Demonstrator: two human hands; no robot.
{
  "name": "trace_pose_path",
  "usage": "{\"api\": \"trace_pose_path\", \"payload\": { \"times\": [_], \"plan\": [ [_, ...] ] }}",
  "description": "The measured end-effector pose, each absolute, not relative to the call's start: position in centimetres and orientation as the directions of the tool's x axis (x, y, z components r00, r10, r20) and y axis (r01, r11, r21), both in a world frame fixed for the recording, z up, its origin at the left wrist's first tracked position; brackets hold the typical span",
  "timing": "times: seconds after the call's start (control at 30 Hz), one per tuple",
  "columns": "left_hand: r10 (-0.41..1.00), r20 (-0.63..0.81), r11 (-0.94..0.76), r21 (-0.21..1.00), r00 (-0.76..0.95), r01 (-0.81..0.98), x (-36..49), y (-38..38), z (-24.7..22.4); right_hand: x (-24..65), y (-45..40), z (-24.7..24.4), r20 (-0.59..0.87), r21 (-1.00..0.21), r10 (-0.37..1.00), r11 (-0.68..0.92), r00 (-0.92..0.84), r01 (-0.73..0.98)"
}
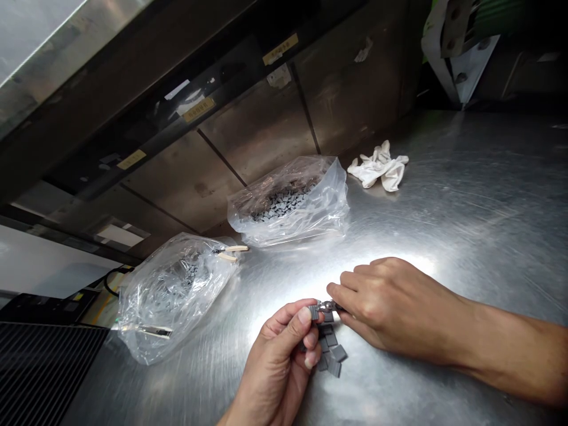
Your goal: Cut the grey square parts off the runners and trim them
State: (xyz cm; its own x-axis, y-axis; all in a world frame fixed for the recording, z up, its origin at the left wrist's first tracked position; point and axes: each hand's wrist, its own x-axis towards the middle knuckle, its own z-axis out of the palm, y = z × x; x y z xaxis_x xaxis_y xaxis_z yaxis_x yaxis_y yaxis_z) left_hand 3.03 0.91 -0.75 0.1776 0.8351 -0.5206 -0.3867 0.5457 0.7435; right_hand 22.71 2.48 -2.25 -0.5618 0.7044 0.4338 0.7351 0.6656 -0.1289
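My left hand [277, 361] pinches a small grey tile [315, 312] between thumb and fingers. My right hand [390, 307] comes in from the right, closed around a small metal pliers-like tool [327, 306]. Only the tool's tip shows, touching the tile's edge. Several loose grey tiles [332, 353] lie on the steel table [448, 201] just under both hands. Behind them sit a clear plastic bag [288, 204] full of grey tiles and another clear bag [173, 296] holding fewer. Cream-handled pliers [231, 252] rest against the second bag.
White cloth gloves [379, 167] lie crumpled near the table's back edge. A brown panelled wall [261, 136] with small labels rises behind the table. A black ribbed grille [39, 378] sits beyond the table's lower left edge.
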Motion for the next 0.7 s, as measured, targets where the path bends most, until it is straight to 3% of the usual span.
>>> {"api": "trace_pose_path", "payload": {
  "times": [0.17,0.43,0.7],
  "plan": [
    [0.838,-0.509,0.542,0.743,0.196,-0.392,3.0,0.9,-0.9,22.7,2.4,-2.2,0.405,-0.142,0.723,0.654,-0.559,0.743],
    [0.839,-0.499,0.541,0.723,0.217,-0.429,2.9,0.8,-0.6,23.2,3.0,-2.3,0.390,-0.311,0.790,0.597,-0.474,0.740],
    [0.844,-0.475,0.533,0.700,0.248,-0.476,2.6,0.9,-0.6,23.5,3.5,-2.6,0.422,-0.366,0.815,0.554,-0.397,0.748]
  ]
}}
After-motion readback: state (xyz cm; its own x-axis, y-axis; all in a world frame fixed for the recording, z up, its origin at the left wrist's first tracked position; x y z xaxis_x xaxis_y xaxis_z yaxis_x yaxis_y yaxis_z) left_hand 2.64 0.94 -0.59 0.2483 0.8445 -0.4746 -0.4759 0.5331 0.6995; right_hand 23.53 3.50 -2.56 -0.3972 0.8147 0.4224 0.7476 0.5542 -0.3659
